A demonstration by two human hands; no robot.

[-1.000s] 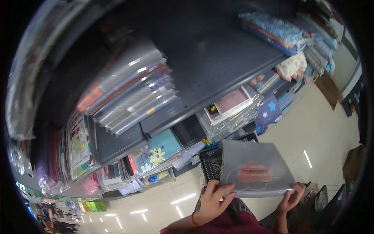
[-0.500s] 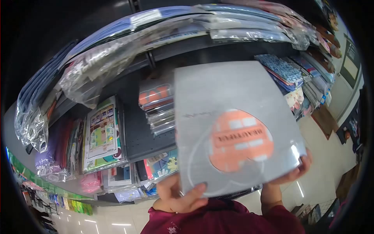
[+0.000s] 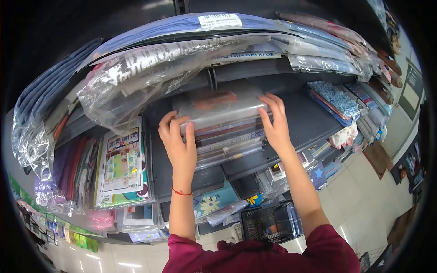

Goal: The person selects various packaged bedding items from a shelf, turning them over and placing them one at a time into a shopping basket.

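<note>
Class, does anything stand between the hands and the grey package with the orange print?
Nothing visible does: the left hand and right hand rest at opposite ends of the flat, grey, plastic-wrapped package with the orange print.

A flat grey package [image 3: 218, 111] in clear, glossy plastic, with an orange print on its upper face, lies at the centre of the frame. It sits near level atop a stack of similar flat packages [image 3: 227, 144] on the dark shelf [image 3: 298, 120], its near edge facing the bottom of the frame. The left hand [image 3: 180, 136] touches its left end, the right hand [image 3: 276, 120] its right; its far part is blurred.
</note>
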